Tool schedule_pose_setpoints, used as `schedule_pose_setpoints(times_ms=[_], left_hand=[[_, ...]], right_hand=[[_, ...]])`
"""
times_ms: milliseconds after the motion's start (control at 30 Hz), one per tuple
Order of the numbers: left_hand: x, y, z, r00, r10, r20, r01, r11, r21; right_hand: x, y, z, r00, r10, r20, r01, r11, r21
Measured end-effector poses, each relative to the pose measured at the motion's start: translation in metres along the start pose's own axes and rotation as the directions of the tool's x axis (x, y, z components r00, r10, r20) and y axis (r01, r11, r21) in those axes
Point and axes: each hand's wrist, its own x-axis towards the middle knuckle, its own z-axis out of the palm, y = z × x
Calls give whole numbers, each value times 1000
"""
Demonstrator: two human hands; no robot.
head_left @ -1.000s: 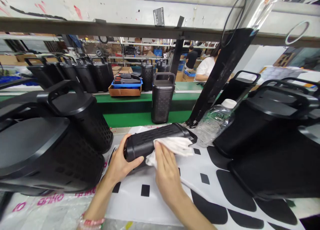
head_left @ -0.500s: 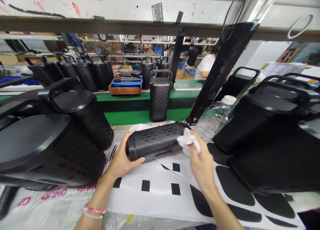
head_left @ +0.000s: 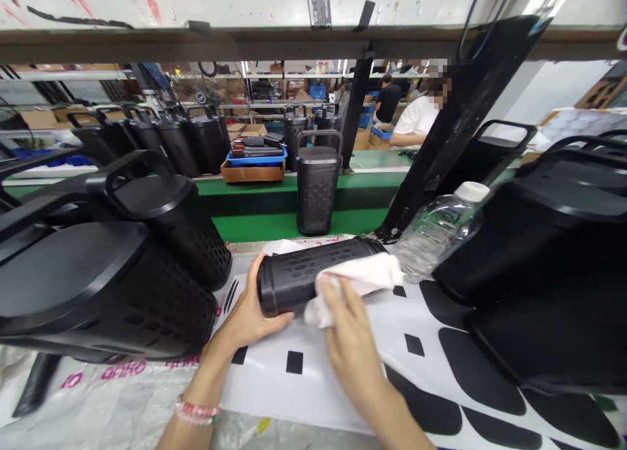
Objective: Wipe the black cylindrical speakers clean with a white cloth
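Observation:
A black perforated casing [head_left: 289, 281], shaped like a speaker housing, lies on its side on a white printed sheet [head_left: 313, 398]. My left hand [head_left: 249, 313] grips its left end, thumb along the near edge and fingers round the far side. My right hand [head_left: 350, 332] holds a white cloth [head_left: 367, 273], either tissue or wipe, against the near face of the casing. The cloth is blurred and hides the right part of that face. A clear plastic bottle [head_left: 435, 231] with a white cap leans just beyond the casing's right end.
Large black speaker-like units with handles stand at left [head_left: 83, 287] and right [head_left: 553, 273]. One similar unit [head_left: 318, 189] stands on the green bench behind. A box of tools [head_left: 255, 159] sits farther back. A slanted black post [head_left: 460, 123] rises at right; a co-worker [head_left: 416, 120] is beyond.
My right hand has moved left along the casing with the cloth, which now spreads out more. My left hand keeps its grip. The view has shifted slightly.

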Motion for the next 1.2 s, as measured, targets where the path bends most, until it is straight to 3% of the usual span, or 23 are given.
schedule_pose_setpoints(times_ms=[100,200,300,400,533,633,733,800,867,1000,1100,1200], left_hand=[[0,-1,-1,999,34,-6,-34,999,-25],[0,2,-2,999,39,-5,-39,999,-30],[1,7,0,1000,22,-8,-22,999,-25],[1,8,3,999,46,-16,-47,999,-15],[-1,7,2,998,64,-16,-64,998,-2],[-1,7,0,999,49,-9,-48,999,8],[-1,8,-1,999,50,-11,-50,999,22],[0,9,0,998,59,-16,-59,998,25],[0,8,2,997,68,-20,-67,997,26],[-1,6,3,996,92,-13,-92,996,18],[-2,3,2,993,117,10,-117,993,15],[-3,-1,3,994,109,7,-109,994,-6]], right_hand=[[3,-29,15,967,-247,60,252,964,-80],[3,-30,14,938,-328,108,341,932,-126],[-1,-19,8,952,-287,103,304,925,-229],[-5,-23,13,970,-234,71,245,923,-297],[-6,-27,17,949,-298,100,313,918,-243],[-1,0,1,955,-277,102,295,911,-288],[7,33,-18,988,-146,52,155,920,-361],[8,42,-22,994,-108,20,109,935,-339],[3,36,-19,990,-144,13,141,950,-280],[-5,0,-3,953,-293,74,302,937,-178],[20,-22,10,911,-385,149,402,910,-104],[62,-30,23,908,-342,243,370,926,-79]])
